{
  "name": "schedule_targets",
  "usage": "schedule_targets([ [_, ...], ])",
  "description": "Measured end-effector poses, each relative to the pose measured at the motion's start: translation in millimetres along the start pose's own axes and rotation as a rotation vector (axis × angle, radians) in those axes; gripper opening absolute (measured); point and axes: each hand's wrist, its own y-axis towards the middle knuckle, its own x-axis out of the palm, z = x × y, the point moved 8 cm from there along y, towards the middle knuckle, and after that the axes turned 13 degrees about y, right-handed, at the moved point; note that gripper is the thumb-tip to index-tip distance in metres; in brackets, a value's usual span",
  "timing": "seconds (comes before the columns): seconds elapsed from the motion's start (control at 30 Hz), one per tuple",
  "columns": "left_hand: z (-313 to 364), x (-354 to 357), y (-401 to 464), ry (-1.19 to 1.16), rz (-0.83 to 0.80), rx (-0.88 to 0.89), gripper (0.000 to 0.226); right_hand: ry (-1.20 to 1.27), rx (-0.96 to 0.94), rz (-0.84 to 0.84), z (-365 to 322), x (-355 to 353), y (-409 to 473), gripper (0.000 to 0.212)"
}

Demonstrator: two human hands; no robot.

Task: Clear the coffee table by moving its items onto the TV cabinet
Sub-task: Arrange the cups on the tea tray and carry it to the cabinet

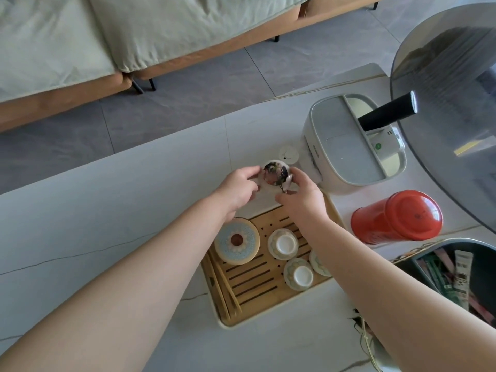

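Head view has us with both hands on the little painted jar (pixel 276 173) just beyond the bamboo tea tray (pixel 268 277), left hand (pixel 239 190) and right hand (pixel 300 194) cupping its sides. Looks like we're mid-pickup. Next it probably needs a steady lift clear of the tray, then a carry to the TV cabinet, which isn't in shot.

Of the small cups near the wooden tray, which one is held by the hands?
The dark-patterned cup beyond the tray, held by both hands; the white cups stand untouched on the tray.
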Motion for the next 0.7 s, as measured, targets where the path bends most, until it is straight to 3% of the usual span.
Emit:
schedule_targets([
  [0.17, 19, -23, -58, -0.162, 0.107, 0.1, 0.048, 0.184, -0.022, 0.042, -26, -12, -44, 0.057],
  [0.33, 22, -20, -131, -0.159, 0.202, 0.118, 0.043, 0.291, -0.025, 0.079, -45, -25, -107, 0.052],
  [0.5, 2, -1, -203, -0.253, 0.301, 0.101, 0.038, 0.279, 0.013, 0.025, -28, -30, -172, 0.05],
  [0.7, -64, 41, -240, -0.308, 0.253, -0.037, 0.037, 0.121, 0.086, -0.079, 27, -19, -212, 0.05],
])
